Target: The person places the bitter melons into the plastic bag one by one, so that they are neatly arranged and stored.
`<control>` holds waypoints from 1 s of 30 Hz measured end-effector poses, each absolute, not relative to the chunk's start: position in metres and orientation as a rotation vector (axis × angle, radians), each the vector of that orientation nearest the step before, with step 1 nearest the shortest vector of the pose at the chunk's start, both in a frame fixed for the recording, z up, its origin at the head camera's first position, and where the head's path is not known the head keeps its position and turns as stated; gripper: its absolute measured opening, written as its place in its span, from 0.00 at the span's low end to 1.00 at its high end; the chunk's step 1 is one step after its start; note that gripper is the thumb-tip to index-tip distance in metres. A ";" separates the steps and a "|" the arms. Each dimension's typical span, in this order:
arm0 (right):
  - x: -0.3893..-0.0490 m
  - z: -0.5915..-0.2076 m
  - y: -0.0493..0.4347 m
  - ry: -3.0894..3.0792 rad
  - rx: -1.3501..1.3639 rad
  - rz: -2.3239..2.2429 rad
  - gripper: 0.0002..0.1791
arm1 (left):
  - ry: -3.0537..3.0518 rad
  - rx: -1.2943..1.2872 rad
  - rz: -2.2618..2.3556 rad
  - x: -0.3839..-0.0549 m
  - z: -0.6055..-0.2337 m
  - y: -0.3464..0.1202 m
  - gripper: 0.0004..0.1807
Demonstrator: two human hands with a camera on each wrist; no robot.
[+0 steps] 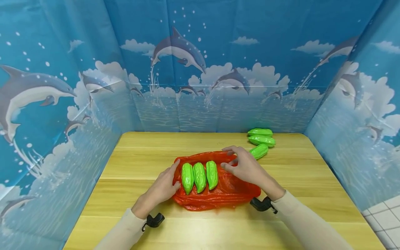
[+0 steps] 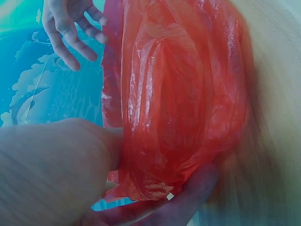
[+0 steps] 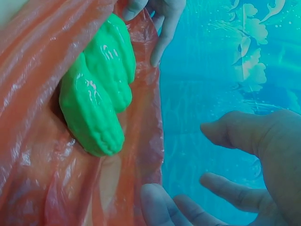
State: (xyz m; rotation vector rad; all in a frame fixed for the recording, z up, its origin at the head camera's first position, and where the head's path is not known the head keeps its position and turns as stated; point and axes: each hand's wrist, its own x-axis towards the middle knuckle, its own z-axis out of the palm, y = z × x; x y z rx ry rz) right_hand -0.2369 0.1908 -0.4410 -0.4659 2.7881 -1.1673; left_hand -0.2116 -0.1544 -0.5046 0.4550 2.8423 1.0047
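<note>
A red plastic bag (image 1: 218,199) lies spread wide on the table, its mouth facing up. Inside it, side by side, are three bright green ridged bitter melons (image 1: 199,177). My left hand (image 1: 161,185) grips the bag's left edge, thumb on one side and fingers round the other in the left wrist view. Over the bag's right part hovers my right hand (image 1: 247,168), its fingers spread and nothing between them. The right wrist view shows that hand's thumb (image 3: 235,129) apart from the fingers, beside the bag's edge.
Three more green bitter melons (image 1: 261,140) lie at the back right of the wooden table (image 1: 137,146), the nearest partly hidden behind my right hand. A blue dolphin-print curtain (image 1: 200,104) stands along the back and both sides. White tiles (image 1: 385,220) show at the lower right.
</note>
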 end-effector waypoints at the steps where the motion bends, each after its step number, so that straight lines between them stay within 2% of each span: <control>1: -0.238 -0.441 0.192 2.792 -0.468 -1.168 0.34 | 2.840 0.449 1.003 -0.212 -0.505 -0.154 0.49; 30: -0.256 -0.430 0.235 2.887 -0.431 -1.214 0.33 | 2.855 0.438 0.989 -0.214 -0.507 -0.153 0.49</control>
